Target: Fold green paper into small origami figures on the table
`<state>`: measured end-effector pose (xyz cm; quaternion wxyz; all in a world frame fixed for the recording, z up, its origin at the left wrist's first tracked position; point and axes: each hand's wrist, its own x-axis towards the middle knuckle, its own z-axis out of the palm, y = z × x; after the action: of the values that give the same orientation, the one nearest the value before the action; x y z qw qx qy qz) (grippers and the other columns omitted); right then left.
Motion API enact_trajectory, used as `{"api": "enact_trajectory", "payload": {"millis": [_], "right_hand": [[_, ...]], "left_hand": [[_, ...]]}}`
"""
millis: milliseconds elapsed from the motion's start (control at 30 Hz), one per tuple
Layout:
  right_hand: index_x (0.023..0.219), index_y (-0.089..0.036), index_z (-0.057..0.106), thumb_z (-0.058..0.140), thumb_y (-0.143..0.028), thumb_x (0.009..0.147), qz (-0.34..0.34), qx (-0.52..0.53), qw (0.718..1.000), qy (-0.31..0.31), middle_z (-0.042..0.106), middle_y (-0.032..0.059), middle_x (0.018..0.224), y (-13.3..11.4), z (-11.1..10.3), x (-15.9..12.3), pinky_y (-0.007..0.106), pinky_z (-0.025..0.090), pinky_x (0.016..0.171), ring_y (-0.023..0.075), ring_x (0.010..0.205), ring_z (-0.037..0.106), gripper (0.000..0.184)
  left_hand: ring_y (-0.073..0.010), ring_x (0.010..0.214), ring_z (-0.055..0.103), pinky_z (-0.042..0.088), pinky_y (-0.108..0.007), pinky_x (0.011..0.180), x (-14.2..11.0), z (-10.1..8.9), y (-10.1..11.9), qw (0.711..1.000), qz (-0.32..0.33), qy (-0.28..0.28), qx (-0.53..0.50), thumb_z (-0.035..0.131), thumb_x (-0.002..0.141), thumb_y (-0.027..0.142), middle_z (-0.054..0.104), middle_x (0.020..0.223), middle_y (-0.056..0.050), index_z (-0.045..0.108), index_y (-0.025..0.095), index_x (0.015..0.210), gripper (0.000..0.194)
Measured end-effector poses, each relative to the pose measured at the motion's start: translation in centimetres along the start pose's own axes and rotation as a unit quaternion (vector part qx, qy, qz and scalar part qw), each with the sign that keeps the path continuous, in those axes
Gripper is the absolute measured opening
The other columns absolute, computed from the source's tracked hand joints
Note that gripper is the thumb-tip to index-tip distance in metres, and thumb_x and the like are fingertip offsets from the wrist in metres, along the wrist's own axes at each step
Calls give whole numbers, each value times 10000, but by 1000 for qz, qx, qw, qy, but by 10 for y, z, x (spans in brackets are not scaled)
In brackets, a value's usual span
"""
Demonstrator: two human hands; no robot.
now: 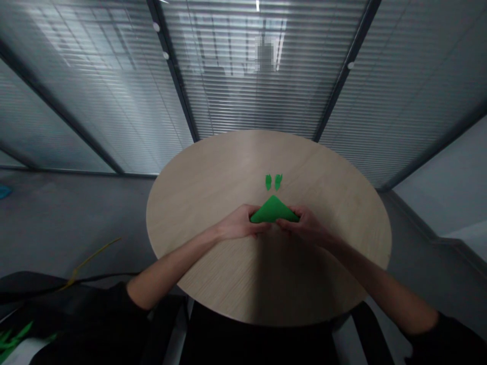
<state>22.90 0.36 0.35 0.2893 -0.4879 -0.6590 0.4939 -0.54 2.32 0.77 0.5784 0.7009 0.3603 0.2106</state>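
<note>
A green sheet of paper folded into a triangle [273, 210] is held between both hands, its peak pointing away from me. My left hand [245, 222] grips the left corner, thumb on the far side and fingers along the near edge. On the opposite corner, my right hand [302, 223] is closed the same way, with fingertips on the paper's lower edge. Just beyond the peak lie two small green pieces [268, 182], side by side on the table and apart from the folded paper.
The round wooden table [198, 187] reaches close to a glass partition with blinds [254, 96]. A dark chair [30, 286] stands at the left with a yellow strip [89, 261] near it. Something blue [4, 191] rests on the floor at far left.
</note>
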Motion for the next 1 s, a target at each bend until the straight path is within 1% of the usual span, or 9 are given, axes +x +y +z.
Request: {"api": "enact_trajectory", "payload": {"millis": [67,133,267,433,533,633,733,833,1000], "right_hand": [[766,-159,662,720,-491,787,-6,9,1000,-14,591,-8,589,-2,3,0,222,350,446,101,492,494,338],[763,-159,660,716,-493,792,-13,13,1000,-17,594,-5,596,-3,3,-1,220,352,449,100,497,495,341],[713,-163,640,709,-494,806,-31,5,999,-14,593,-2,591,-2,3,-1,218,339,451,96,502,489,351],[716,-167,627,713,-459,778,-5,0,1000,3,581,-10,579,0,0,0,220,346,448,97,488,491,311],[713,-166,625,717,-453,754,11,-9,1000,15,581,-10,576,1,-5,1,223,366,456,102,490,504,304],[700,-170,620,715,-457,747,23,-19,999,29,588,-7,569,4,-10,2,223,372,453,105,486,512,307],[689,-180,611,701,-457,759,27,-25,998,40,587,-10,563,6,-13,3,222,373,449,105,481,515,300],[672,-189,600,691,-456,773,27,-29,998,40,587,-9,562,6,-16,2,224,369,448,105,478,513,300],[663,-189,600,695,-455,759,38,-26,998,46,597,3,566,2,-17,1,236,382,464,117,492,526,298]], "left_hand": [[-107,569,588,497,-212,529,2,5,-3,1000,-8,6,-13,683,827,297,632,710,8,680,136,928,191],[-104,557,584,499,-211,524,3,7,-6,1000,-11,18,-22,667,803,239,631,696,11,679,133,908,150],[-104,584,597,521,-213,547,4,5,-8,999,-2,23,-34,652,781,187,645,722,8,696,134,940,173],[-107,613,613,527,-210,548,2,1,-5,998,-8,20,-53,655,788,197,651,745,2,692,134,951,180],[-111,620,627,528,-205,538,2,-4,-5,997,-15,25,-72,663,789,213,653,720,-4,640,136,842,96],[-98,586,618,520,-196,527,2,-9,-5,996,-23,27,-76,656,791,209,664,691,-6,583,147,755,101],[-82,542,593,508,-188,520,1,-15,-5,997,-24,30,-62,641,771,174,656,651,1,592,144,726,74],[-91,543,596,512,-198,519,0,-20,-6,997,-31,35,-58,638,753,166,654,637,-4,618,139,717,48],[-95,535,572,515,-211,528,1,-26,-8,994,-45,72,-67,571,792,201,614,604,-5,617,141,711,111]]}}
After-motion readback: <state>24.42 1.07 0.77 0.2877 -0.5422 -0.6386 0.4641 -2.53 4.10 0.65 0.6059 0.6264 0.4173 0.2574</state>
